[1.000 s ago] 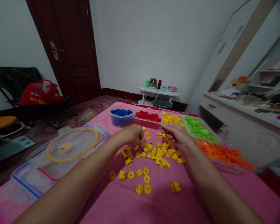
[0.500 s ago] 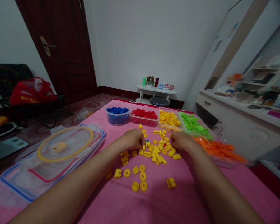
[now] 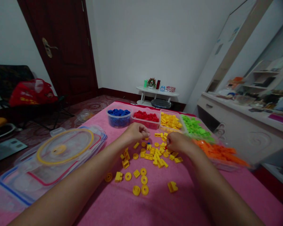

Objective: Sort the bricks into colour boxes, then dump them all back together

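My left hand is over the far part of a scatter of yellow toy building blocks, fingers pinched together. A bit of yellow shows just below its fingertips; whether it is held I cannot tell. At the right side of the pile my right hand reaches down with curled fingers, its fingertips close to a small red piece. What it grips, if anything, is hidden. A small blue piece lies among the yellow ones. Nearer to me are several yellow rings and a loose yellow block.
Beyond the hands stand clear tubs of blue, red and yellow blocks. Tubs of green and orange pieces line the right. Stacked clear lids lie at the left on the pink tablecloth.
My left hand has lifted away from the pile and moved toward the red tub, uncovering yellow pieces. My right hand has shifted left, in over the pile.
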`<state>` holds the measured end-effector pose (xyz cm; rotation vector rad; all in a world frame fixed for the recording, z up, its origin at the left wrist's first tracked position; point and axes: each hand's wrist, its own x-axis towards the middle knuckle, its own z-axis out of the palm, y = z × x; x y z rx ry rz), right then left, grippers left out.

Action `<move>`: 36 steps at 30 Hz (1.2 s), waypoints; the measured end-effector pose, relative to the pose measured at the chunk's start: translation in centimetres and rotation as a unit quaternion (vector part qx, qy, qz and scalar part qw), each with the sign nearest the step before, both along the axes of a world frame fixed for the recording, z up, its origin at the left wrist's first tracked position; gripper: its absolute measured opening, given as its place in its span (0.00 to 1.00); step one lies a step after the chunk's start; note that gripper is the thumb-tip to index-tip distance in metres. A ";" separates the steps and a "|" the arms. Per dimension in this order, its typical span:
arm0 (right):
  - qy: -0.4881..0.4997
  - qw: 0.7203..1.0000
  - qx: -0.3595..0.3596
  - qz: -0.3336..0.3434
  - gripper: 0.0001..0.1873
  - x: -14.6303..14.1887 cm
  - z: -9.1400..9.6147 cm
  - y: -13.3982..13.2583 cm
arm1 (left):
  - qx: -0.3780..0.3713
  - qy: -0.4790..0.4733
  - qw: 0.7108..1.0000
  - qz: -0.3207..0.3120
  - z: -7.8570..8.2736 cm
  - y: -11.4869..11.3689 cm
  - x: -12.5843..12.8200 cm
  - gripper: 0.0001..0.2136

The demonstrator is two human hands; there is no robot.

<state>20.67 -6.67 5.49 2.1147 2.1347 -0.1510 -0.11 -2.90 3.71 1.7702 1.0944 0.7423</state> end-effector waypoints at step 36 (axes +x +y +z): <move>0.310 0.925 0.206 0.076 0.14 -3.4 0.6 -0.2 | -0.408 -0.424 0.809 -0.010 -1.6 -1.2 2.4 0.10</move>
